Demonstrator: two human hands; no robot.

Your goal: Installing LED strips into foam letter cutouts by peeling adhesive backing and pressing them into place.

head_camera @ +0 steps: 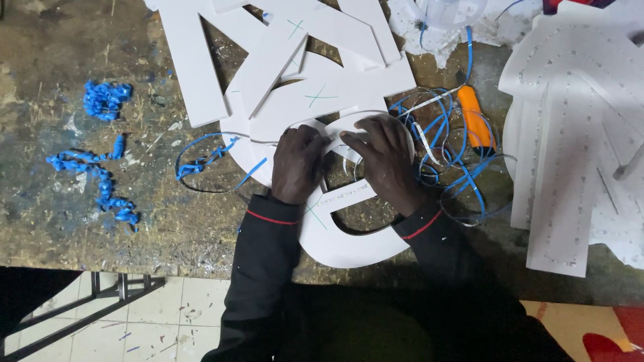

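Note:
A white foam letter cutout with rounded curves [349,245] lies on the worn wooden workbench [80,221] in front of me. My left hand [298,164] presses down on its upper left curve, knuckles up. Beside it, my right hand [386,161] rests on the upper right part, fingertips pinching a thin metallic strip [335,143] that runs along the letter's edge. The two hands nearly touch. Both sleeves are dark with a red band at the cuff.
More white cutout letters [295,74] are stacked behind the hands. Loops of blue-and-silver strip [449,144] tangle at the right around an orange-handled tool [475,119]. Curled blue film scraps [100,174] lie at left. White panels with dotted lines [577,147] fill the right side.

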